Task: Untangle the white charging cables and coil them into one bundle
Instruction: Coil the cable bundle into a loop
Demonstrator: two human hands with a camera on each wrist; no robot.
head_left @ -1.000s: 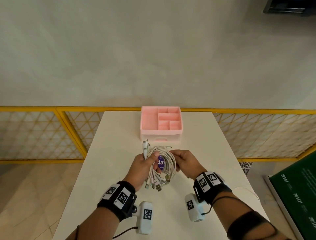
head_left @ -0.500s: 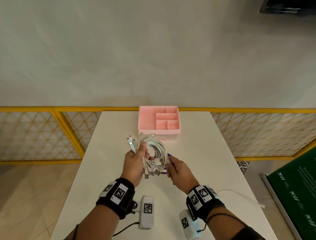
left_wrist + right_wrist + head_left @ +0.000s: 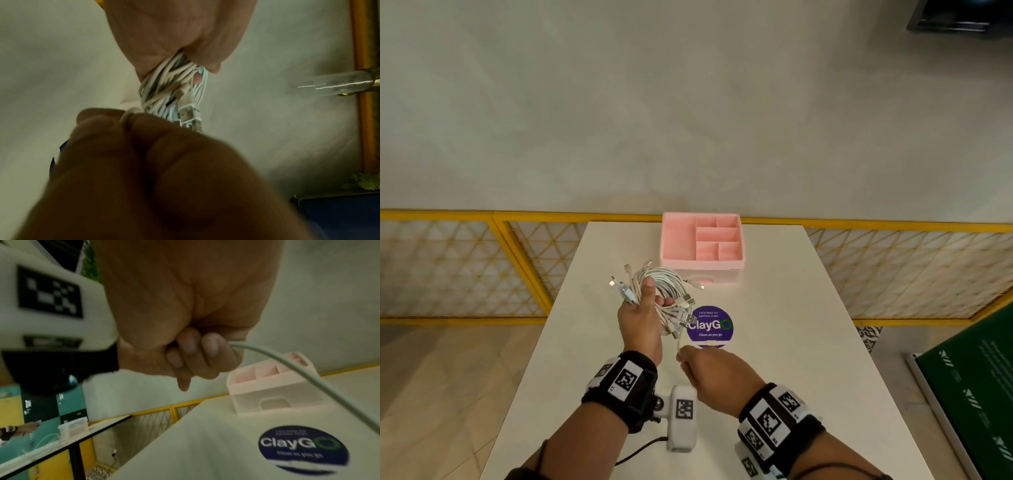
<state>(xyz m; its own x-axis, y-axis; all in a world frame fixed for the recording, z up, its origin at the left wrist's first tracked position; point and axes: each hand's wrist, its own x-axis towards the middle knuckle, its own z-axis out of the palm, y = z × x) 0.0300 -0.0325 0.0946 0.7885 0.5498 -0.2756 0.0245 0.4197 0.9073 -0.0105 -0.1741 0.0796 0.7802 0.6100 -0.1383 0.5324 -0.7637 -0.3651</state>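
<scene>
My left hand [image 3: 643,310] grips a coiled bundle of white charging cables [image 3: 666,286] above the white table [image 3: 774,308], thumb pressed over the loops. Several plug ends stick out to the upper left and hang down on the right. In the left wrist view the bundle [image 3: 174,84] is squeezed between palm and fingers. My right hand [image 3: 709,368] sits nearer me and pinches one loose cable strand [image 3: 679,342] that runs up to the bundle. In the right wrist view that strand [image 3: 287,363] leaves the curled fingers [image 3: 207,350] to the right.
A pink compartment organizer [image 3: 702,243] stands at the table's far edge, just beyond the bundle. A round purple ClayGo sticker [image 3: 710,325] lies flat on the table between the hands and the organizer. Yellow lattice railings flank the table. A green board leans at the right.
The right hand has pulled back toward me from the bundle, drawing one strand out with it. The left hand has shifted left with the coil, which uncovers the purple sticker.
</scene>
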